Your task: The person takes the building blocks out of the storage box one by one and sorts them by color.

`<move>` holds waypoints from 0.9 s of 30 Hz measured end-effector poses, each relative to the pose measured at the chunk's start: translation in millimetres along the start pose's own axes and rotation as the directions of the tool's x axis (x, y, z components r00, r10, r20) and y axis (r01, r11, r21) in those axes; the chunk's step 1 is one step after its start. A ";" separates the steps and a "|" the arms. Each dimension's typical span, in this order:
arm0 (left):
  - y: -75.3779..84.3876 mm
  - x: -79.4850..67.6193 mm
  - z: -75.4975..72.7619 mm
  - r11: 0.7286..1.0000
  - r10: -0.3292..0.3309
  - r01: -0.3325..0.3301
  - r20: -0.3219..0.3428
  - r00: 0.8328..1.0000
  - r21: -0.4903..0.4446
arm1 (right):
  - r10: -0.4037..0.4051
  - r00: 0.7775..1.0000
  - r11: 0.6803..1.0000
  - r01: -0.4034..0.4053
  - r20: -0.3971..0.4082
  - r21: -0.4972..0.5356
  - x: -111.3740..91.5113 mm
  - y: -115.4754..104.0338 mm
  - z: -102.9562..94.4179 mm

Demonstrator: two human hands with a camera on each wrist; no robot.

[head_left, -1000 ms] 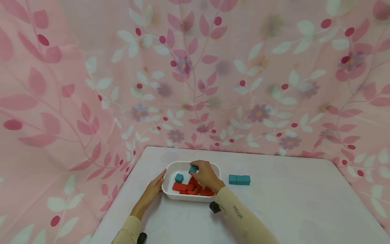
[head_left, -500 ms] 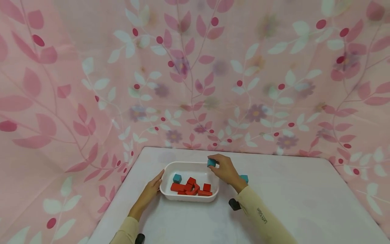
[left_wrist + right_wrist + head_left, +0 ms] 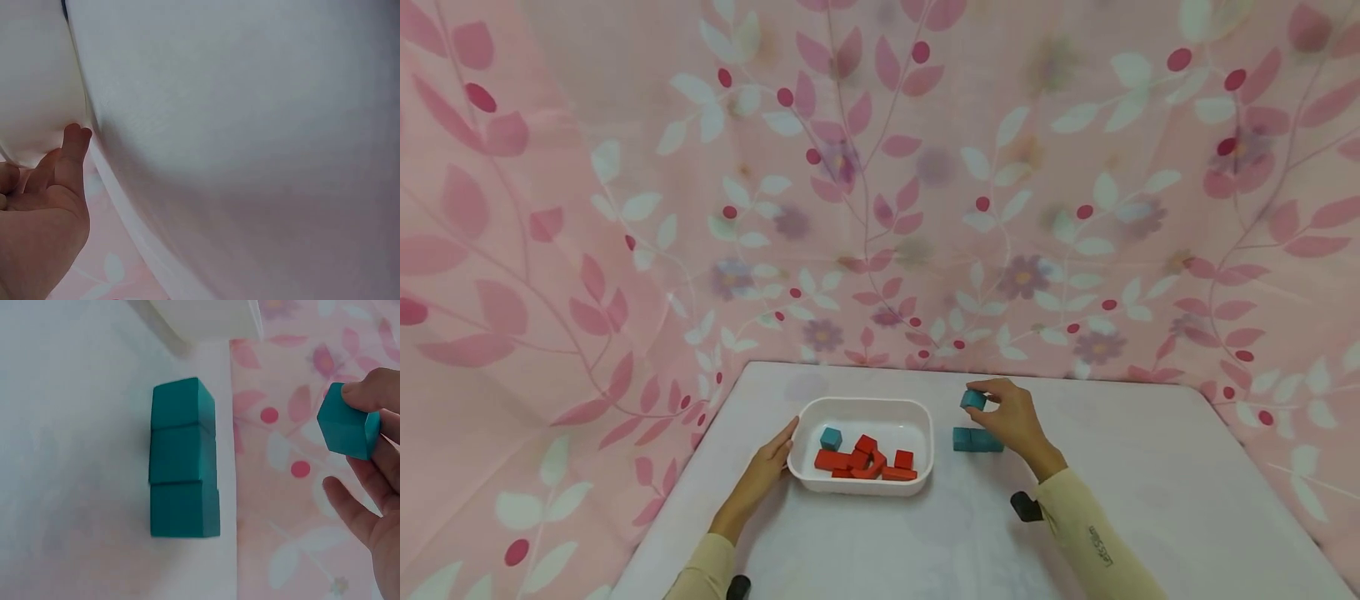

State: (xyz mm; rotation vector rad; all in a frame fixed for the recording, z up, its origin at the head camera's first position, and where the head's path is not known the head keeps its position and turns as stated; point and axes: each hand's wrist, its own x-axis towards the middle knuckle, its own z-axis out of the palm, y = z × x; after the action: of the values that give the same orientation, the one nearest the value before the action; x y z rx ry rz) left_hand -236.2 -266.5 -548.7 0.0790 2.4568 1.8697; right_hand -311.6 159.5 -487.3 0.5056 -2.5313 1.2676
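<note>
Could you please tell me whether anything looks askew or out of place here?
Nothing looks spilled or damaged. The row of three teal cubes is slightly askew, its edges not flush; a lone teal cube stands out by colour beside the red blocks in the white tray.

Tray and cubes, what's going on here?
A person's right hand pinches a teal cube in the air, near but apart from a row of three teal cubes on the table. The left hand touches one end of the white tray. One more teal cube and several red blocks lie in it.
</note>
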 end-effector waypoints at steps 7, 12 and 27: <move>2.1 0.9 -0.7 1.000 0.001 -0.001 0.013 1.000 -0.005 | 0.090 0.996 0.993 -0.090 -0.001 0.083 -10.6 18.9 -18.5; 4.5 0.2 -0.5 1.000 -0.006 0.006 0.011 1.000 -0.003 | 0.108 0.994 0.989 -0.110 0.025 0.100 -19.5 36.9 -31.9; 3.1 -0.6 0.3 1.000 -0.007 0.007 0.002 1.000 0.004 | 0.138 0.980 0.987 -0.147 0.140 0.059 -37.4 77.6 -44.2</move>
State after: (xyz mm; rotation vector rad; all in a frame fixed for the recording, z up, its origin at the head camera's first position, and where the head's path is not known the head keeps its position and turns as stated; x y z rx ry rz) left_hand -235.5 -265.5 -545.8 0.0720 2.4568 1.8612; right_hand -306.9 245.5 -531.4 0.4456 -2.6864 1.4204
